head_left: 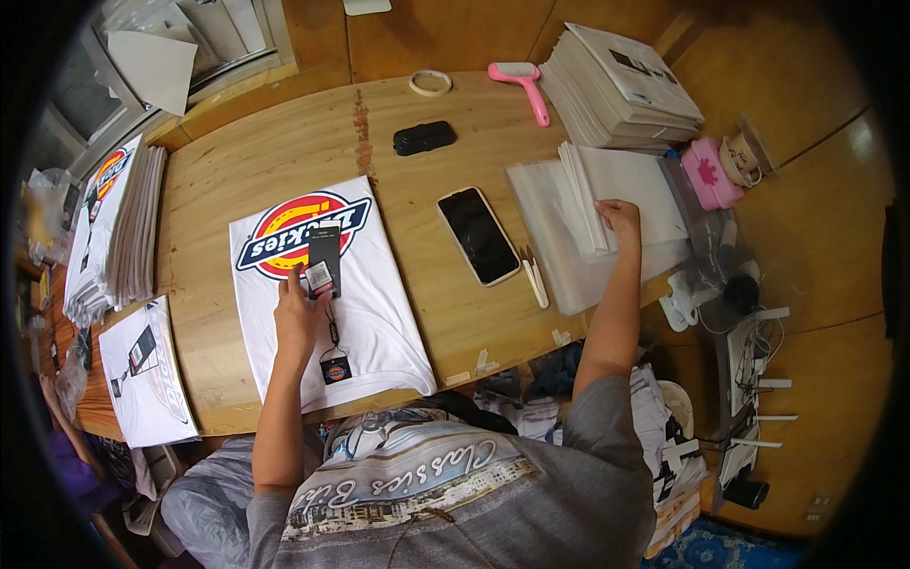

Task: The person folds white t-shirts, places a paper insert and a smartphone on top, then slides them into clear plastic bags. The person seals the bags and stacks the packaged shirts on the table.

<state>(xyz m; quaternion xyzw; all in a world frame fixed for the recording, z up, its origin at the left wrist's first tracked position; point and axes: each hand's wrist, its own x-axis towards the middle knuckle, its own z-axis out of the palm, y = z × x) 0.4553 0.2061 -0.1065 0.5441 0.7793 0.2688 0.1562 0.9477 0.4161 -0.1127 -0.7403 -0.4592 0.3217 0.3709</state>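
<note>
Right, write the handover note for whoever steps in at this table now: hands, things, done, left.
Left hand: fingers on the black hang tag, lying on the folded white T-shirt in front of you.
Right hand: resting flat on the white sheet stack atop the clear plastic bags.
Done: shirt folded, tag and its small corded tag lying on it.
Left: this shirt is not yet in a bag. Folded shirts are stacked far left.

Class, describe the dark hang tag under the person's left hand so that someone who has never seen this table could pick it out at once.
Start at the wooden table and find the folded white T-shirt with the round red, yellow and blue print. The dark hang tag lies on that print, with the left hand touching its lower end. It alone is a slim black card; the phone lies on bare wood.
</note>
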